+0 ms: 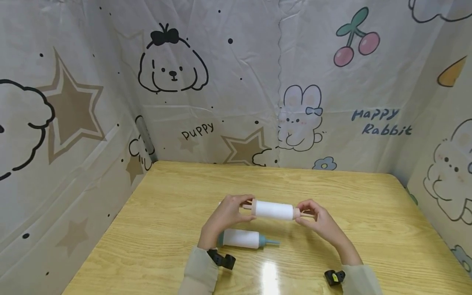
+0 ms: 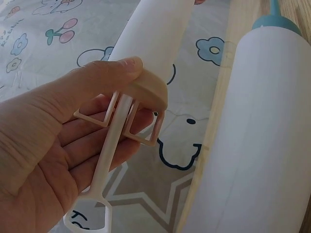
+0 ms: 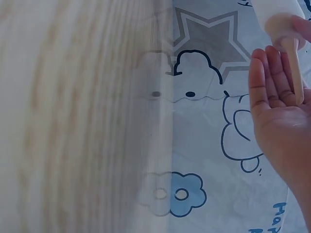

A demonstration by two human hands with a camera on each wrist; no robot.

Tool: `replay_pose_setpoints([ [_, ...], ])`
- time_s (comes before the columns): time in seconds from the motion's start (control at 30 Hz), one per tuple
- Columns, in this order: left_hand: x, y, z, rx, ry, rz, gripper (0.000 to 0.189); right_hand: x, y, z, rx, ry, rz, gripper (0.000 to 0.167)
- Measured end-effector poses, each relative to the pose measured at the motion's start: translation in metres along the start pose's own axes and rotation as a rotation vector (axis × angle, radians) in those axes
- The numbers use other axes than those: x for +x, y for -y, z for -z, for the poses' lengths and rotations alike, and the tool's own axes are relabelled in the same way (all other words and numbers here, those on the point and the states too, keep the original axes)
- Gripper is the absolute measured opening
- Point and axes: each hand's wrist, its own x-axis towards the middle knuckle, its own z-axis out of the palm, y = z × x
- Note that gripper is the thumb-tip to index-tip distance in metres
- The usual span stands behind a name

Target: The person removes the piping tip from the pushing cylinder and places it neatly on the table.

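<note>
Both hands hold a white plunger syringe with peach end caps (image 1: 274, 209) level above the table. My left hand (image 1: 225, 213) grips its rear cap (image 2: 148, 92), thumb on top. The fingers pass behind the square finger loops, and the white plunger rod (image 2: 112, 145) runs across them to a ring handle. At the other end my right hand (image 1: 320, 219) pinches the front cap; in the right wrist view the tapered peach nozzle (image 3: 293, 73) extends over the palm. A second white syringe with teal caps (image 1: 241, 238) lies below, its rear end partly behind the left wrist.
The wood-grain table (image 1: 177, 184) reaches back to a printed cloth curtain (image 1: 243, 61) that also rises on both sides. Black wrist cameras (image 1: 222, 260) are strapped by both sleeves. A bright glare spot lies on the near tabletop.
</note>
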Motion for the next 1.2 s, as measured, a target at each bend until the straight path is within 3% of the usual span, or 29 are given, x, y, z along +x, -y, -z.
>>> replay_pose_setpoints([
  [0.4,-0.0014,-0.0005,0.001,-0.015,0.006,0.01,0.053,0.0003,0.0004,-0.003,-0.043,-0.036,0.108,0.031],
  [0.5,-0.0016,-0.0003,0.0011,-0.016,0.004,0.014,0.054,0.0003,0.0015,-0.0019,-0.028,-0.018,0.071,0.035],
  [0.63,-0.0021,-0.0002,0.0015,-0.016,0.001,0.026,0.054,0.0012,0.0031,-0.0002,-0.007,-0.002,-0.047,0.031],
  [0.77,-0.0023,0.0002,0.0019,-0.004,0.001,0.013,0.054,0.0033,0.002,0.0009,0.017,0.017,-0.137,0.043],
  [0.87,-0.0028,0.0003,0.0019,0.005,0.002,0.001,0.054,0.0041,-0.0009,0.0011,0.035,0.05,-0.149,0.044],
  [1.07,-0.003,0.0018,0.0018,0.001,0.004,-0.001,0.054,0.0025,-0.0034,-0.0001,0.036,0.051,-0.144,0.028],
  [1.2,-0.0029,0.0025,0.0024,-0.016,0.007,0.004,0.055,0.0014,-0.0018,-0.0004,0.008,0.028,-0.088,0.026],
])
